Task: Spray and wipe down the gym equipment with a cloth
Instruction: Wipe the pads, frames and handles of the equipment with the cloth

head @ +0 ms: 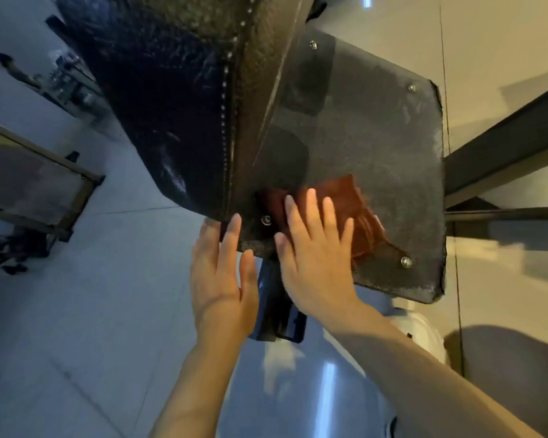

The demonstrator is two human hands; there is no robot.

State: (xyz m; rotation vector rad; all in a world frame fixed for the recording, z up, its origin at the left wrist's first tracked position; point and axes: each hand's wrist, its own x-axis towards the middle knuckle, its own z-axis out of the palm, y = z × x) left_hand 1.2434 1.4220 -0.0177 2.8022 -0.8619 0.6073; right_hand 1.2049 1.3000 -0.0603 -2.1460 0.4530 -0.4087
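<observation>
Our right hand point(317, 248) lay flat with its fingers spread, palm pressing a reddish-brown cloth point(358, 213) against the dark panel point(377, 147) of the gym equipment. It gripped nothing; it only pushed down on the fabric. Our left hand point(223, 276) was open too, fingers straight and close together, its fingertips touching the lower edge of the black padded part point(159, 99) where that edge met the panel's corner. The two hands sat just beside each other, not touching.

The cloth was folded into a rough rectangle, partly hidden under our right hand, and sat near the panel's lower left, between two shiny bolt heads. The panel looked rough, grainy and grey, with a ragged rim and a paler, dusty sheen toward its right side. Two smoother dark patches showed on it higher up. The padded part was glossy black with a stitched seam and faint pale streaks.

Under the hands a dark bracket point(279, 314) ran down from the panel. A black beam point(503, 150) left the panel's right edge. The pale tiled floor point(92, 311) spread to the left, with another dark frame point(35, 188) standing on it.
</observation>
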